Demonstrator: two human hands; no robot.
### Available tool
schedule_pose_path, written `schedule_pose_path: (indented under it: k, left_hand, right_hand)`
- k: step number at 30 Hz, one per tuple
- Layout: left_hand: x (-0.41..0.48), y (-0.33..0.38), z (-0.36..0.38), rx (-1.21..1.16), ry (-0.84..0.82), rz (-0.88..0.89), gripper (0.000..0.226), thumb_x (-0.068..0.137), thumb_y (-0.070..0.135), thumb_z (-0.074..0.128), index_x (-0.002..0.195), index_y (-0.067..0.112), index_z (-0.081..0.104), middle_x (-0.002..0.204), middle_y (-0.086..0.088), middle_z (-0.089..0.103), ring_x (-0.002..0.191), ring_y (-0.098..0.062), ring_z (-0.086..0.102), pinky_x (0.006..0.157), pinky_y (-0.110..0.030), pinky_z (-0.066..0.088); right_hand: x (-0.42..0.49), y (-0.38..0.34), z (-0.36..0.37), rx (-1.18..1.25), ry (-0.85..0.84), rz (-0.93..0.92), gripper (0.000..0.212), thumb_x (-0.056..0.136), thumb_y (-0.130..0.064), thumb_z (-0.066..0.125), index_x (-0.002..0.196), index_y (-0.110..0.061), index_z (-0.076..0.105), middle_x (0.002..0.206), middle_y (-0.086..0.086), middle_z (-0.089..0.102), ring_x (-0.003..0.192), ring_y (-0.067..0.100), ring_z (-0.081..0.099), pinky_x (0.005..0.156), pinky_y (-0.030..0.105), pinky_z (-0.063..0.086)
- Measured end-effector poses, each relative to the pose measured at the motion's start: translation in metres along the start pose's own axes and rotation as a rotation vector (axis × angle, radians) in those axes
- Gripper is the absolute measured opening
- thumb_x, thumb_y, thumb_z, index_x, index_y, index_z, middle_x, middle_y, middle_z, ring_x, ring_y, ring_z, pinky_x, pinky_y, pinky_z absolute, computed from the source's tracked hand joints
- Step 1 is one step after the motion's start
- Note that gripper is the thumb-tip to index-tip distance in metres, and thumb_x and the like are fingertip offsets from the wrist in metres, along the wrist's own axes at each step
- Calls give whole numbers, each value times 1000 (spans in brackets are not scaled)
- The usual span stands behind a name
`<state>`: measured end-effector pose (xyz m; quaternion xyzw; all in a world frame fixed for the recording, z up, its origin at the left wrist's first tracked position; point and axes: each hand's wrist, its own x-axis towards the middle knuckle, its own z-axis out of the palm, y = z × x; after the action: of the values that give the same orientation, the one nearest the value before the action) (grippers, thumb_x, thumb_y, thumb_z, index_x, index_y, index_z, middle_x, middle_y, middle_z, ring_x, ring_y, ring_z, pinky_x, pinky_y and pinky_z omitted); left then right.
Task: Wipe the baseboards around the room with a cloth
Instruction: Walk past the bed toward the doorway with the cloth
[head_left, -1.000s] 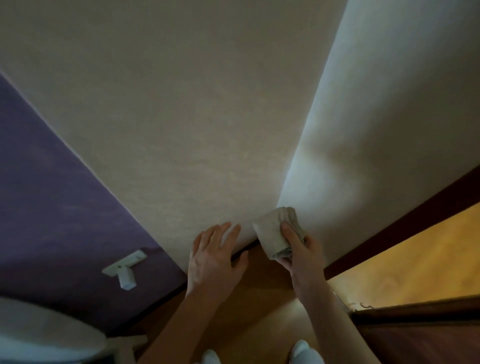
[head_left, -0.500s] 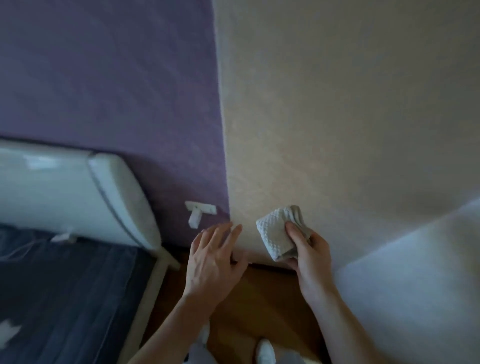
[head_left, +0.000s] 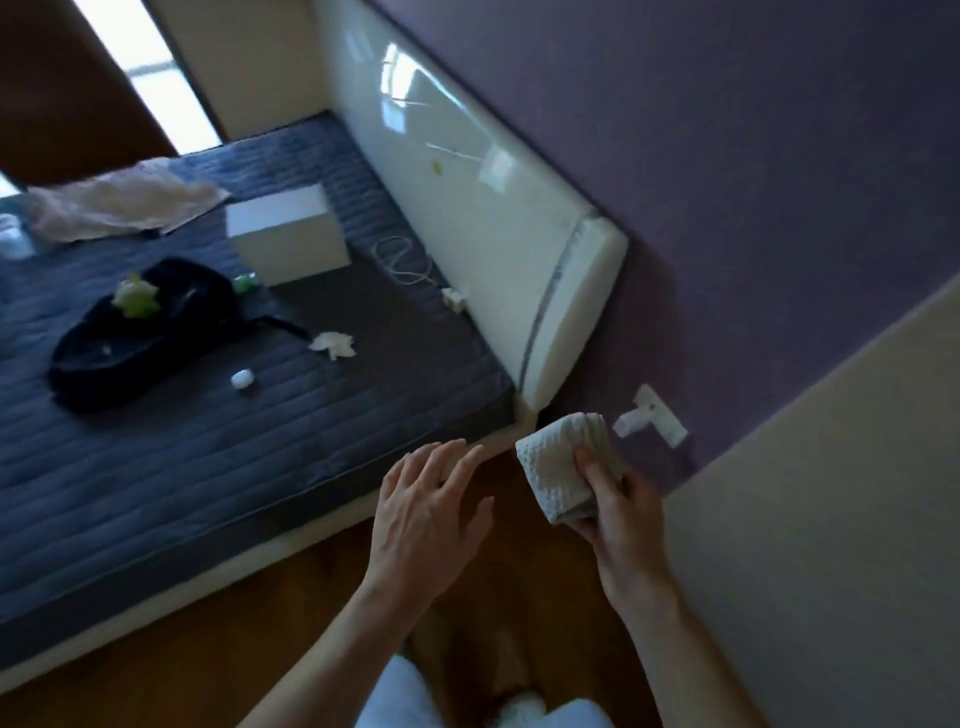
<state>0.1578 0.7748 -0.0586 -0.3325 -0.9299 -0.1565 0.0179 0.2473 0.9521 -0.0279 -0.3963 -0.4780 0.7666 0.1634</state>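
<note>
— Two hands beside a bed (head_left: 156, 519): what is each doing?

— The right hand (head_left: 623, 525) grips a folded, pale, waffle-textured cloth (head_left: 556, 467), thumb pressed on top and fingers (head_left: 584, 527) curled underneath. The cloth is held up just off the bed's near corner, below the end of the glossy white headboard (head_left: 493, 218). Whether it touches anything behind it cannot be told. The left hand (head_left: 426, 525) holds nothing, its fingers straight and slightly spread over the floor beside the bed's edge.

— What lies on the bed?

— A white box (head_left: 288, 241) sits on the dark quilted mattress close to the headboard, with a coiled white cable (head_left: 402, 260) between the two. A black bag (head_left: 140, 332) lies nearer the bed's middle. A crumpled tissue (head_left: 332, 344) and a small white case (head_left: 242, 378) lie just beside the bag. A rumpled pale sheet (head_left: 119, 202) lies at the bed's far end.

— And around the bed?

— A purple wall (head_left: 753, 156) runs behind the headboard and carries a white socket (head_left: 652, 421) with a plug in it, just past the bed's corner and near the cloth. A beige wall (head_left: 831, 493) meets the purple one on the side away from the bed. A wooden floor (head_left: 208, 649) runs along the bed's near side.
</note>
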Motion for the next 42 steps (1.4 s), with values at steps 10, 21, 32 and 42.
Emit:
schedule_pose_path:
  k: [10,21,32,42]
  left_hand:
    - [-75,-103,-38,38,100,-363,57,90,53,49,140,27,57,143,3,56,134,-20,47,111,-46,40]
    - [-181,-255,-95,55,199,-640,57,92,53,49,142,26,55,145,2,55,137,-19,45,111,-49,41]
    - [-301,-373,-131,103,369,-939,53,90,51,51,135,24,61,135,0,62,127,-20,53,105,-45,44]
    - [-380,-463,-156,117,436,-1255,54,91,52,45,135,25,62,136,0,62,129,-21,53,109,-45,40]
  right_hand:
    - [-23,49,127,-196,-288,79,17,88,-26,71,99,-13,73,101,12,73,89,22,73,63,37,57]
    - [-100,128,298,-342,-536,136,25,86,-27,72,103,-9,70,96,12,74,86,26,74,62,36,57]
    - [-190,229,438,-542,-848,205,40,79,-34,72,111,-10,67,102,13,73,93,27,72,69,39,59]
    - [-248,309,561,-722,-1082,226,27,86,-30,70,108,-14,67,102,11,71,92,26,72,75,42,61]
